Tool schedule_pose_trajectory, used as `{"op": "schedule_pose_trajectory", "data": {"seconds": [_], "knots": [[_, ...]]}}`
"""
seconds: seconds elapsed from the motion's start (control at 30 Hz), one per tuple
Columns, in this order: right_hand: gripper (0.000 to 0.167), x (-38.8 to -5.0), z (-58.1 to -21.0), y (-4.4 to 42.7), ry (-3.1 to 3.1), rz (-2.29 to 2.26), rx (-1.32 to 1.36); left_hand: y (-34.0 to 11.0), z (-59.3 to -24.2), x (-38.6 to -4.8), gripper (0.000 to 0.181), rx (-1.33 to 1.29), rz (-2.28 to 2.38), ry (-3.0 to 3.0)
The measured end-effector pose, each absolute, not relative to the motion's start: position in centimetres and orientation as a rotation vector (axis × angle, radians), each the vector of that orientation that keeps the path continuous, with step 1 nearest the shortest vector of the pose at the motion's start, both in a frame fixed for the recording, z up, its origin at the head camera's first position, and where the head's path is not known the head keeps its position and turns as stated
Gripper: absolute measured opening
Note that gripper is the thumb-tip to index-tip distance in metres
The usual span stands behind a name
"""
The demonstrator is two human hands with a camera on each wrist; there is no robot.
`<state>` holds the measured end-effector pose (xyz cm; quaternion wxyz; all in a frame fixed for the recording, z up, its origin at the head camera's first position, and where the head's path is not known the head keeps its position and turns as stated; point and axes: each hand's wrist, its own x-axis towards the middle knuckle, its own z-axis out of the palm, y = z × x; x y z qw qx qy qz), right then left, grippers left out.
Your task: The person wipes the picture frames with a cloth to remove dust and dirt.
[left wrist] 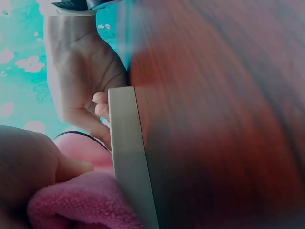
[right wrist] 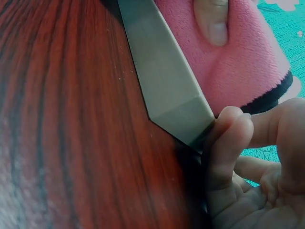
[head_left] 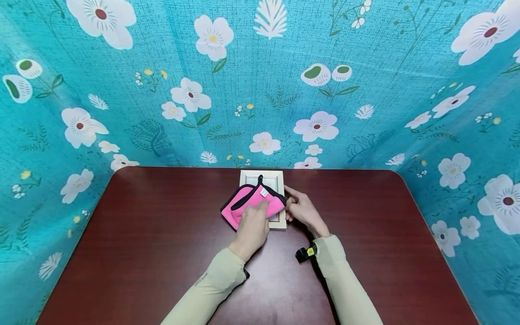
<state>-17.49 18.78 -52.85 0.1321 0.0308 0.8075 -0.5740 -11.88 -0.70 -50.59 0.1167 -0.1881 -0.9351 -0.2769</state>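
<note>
A cream picture frame (head_left: pixel 279 222) lies flat near the table's far edge, its greyish inner panel partly covered. Over it is a folded pink cloth (head_left: pixel 243 205) with black edging, a loop and a small white label. My left hand (head_left: pixel 253 228) holds the cloth against the frame's face; some of its fingers are hidden by the folds. At the frame's right side, my right hand (head_left: pixel 302 210) grips the edge, with curled fingers (right wrist: pixel 228 133) touching a corner. Fluffy pile of the cloth (left wrist: pixel 86 200) shows in the left wrist view, beside the frame's side (left wrist: pixel 126 133).
The dark red-brown wooden table (head_left: pixel 162 253) extends around the frame. Behind it and at both sides hangs a turquoise flowered curtain (head_left: pixel 243 90). A black strap device (head_left: pixel 302 255) with a yellow tag sits at the right wrist.
</note>
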Motion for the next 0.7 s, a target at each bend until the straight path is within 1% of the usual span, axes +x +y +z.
{"op": "schedule_pose_trajectory", "data": {"seconds": [0.4,0.7], "knots": [[0.079,-17.45,-52.65,18.76,2.308,-1.694,0.094,-0.21,-50.64,-12.13,0.045,-0.628,-0.931,-2.78],[0.08,-17.54,-52.58,18.67,2.291,-1.692,0.137,-0.5,-50.64,-12.46,0.039,-0.658,-1.099,-2.761]]}}
